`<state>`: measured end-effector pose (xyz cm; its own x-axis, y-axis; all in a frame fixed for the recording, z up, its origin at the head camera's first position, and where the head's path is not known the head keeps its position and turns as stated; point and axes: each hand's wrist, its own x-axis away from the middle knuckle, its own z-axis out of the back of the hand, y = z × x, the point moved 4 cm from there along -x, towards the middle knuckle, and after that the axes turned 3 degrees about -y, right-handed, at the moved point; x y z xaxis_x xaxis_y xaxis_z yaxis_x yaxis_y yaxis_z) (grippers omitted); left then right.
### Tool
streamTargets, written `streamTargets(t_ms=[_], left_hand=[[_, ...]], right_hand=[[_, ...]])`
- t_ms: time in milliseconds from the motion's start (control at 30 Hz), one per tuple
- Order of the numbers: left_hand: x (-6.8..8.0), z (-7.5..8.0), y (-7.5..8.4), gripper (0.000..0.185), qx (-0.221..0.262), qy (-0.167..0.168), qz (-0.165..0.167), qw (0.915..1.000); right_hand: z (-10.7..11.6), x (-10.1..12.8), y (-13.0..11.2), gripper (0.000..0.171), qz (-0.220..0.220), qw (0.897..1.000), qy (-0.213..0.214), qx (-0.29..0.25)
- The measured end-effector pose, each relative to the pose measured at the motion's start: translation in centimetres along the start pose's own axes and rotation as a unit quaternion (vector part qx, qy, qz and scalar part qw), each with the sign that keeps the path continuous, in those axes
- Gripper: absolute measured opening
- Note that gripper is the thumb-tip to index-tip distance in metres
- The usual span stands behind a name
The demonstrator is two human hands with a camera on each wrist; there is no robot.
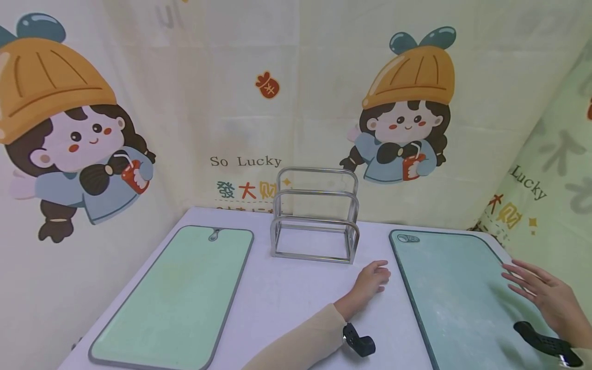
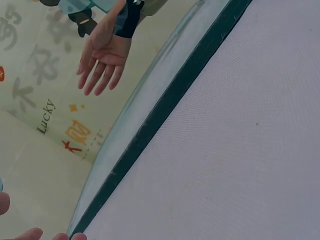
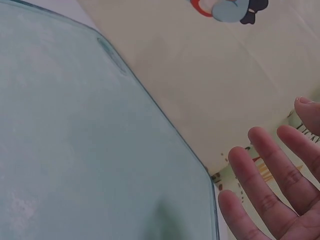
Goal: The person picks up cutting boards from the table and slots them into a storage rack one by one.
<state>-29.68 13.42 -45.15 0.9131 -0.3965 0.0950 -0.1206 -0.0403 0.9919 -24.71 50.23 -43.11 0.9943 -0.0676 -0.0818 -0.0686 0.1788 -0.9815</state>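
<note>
Two cutting boards lie flat on the white table. The right-hand board (image 1: 462, 288) is pale blue-green with a dark rim and an oval slot at its far left corner. My left hand (image 1: 370, 282) reaches in beside this board's left edge, fingers loosely bent and holding nothing. Over the board's right edge is my right hand (image 1: 548, 295), its fingers spread and nearly straight, casting a shadow on the surface. The right wrist view has the same hand (image 3: 280, 195) with nothing in its fingers. In the left wrist view, the board's dark green edge (image 2: 150, 125) runs diagonally, with left fingertips at the lower corner.
A silver metal rack (image 1: 316, 255) with several upright loops stands at the table's back middle. The mint-green board (image 1: 176, 298) with a grey rim lies on the left. A printed cloth (image 1: 319, 118) hangs behind the table and along its sides.
</note>
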Motion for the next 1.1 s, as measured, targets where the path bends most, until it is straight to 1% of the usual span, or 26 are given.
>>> streamTargets(t_ms=[200, 333, 467, 633, 700, 867, 933, 1033, 1100], left_hand=[[0.0, -0.4, 0.1, 0.038, 0.011, 0.001, 0.008, 0.9999], [-0.1, -0.8, -0.1, 0.038, 0.019, 0.001, 0.007, 0.9998], [-0.2, -1.2, -0.3, 0.038, 0.024, 0.001, 0.011, 0.9997], [-0.2, -1.7, -0.3, 0.04, 0.029, -0.001, 0.01, 0.9995], [-0.2, -1.9, -0.3, 0.041, 0.024, -0.001, 0.009, 0.9997], [-0.2, -2.3, -0.1, 0.042, 0.026, -0.004, 0.009, 0.9996], [-0.2, -2.4, -0.1, 0.042, 0.028, -0.005, 0.011, 0.9995], [-0.2, -2.6, -0.1, 0.04, 0.033, -0.008, 0.015, 0.9993], [-0.2, -2.8, -0.1, 0.039, 0.032, -0.009, 0.017, 0.9993]], right_hand=[[0.2, 0.1, -0.1, 0.021, 0.008, 1.0, 0.006, -0.012], [0.3, 0.3, -0.2, 0.021, 0.014, 1.0, 0.007, -0.021], [0.4, 0.2, -0.1, 0.02, 0.003, 1.0, 0.014, -0.01], [0.8, 0.0, 0.6, 0.018, -0.006, 0.999, 0.028, -0.016], [1.1, -0.1, 0.9, 0.018, -0.007, 0.999, 0.033, -0.018], [1.7, -0.5, 1.9, 0.02, -0.015, 0.999, 0.046, -0.015], [2.0, -0.6, 2.2, 0.024, -0.02, 0.998, 0.052, -0.013], [2.3, -0.7, 2.6, 0.028, -0.026, 0.998, 0.057, -0.005], [2.5, -0.8, 2.8, 0.027, -0.032, 0.997, 0.061, 0.016]])
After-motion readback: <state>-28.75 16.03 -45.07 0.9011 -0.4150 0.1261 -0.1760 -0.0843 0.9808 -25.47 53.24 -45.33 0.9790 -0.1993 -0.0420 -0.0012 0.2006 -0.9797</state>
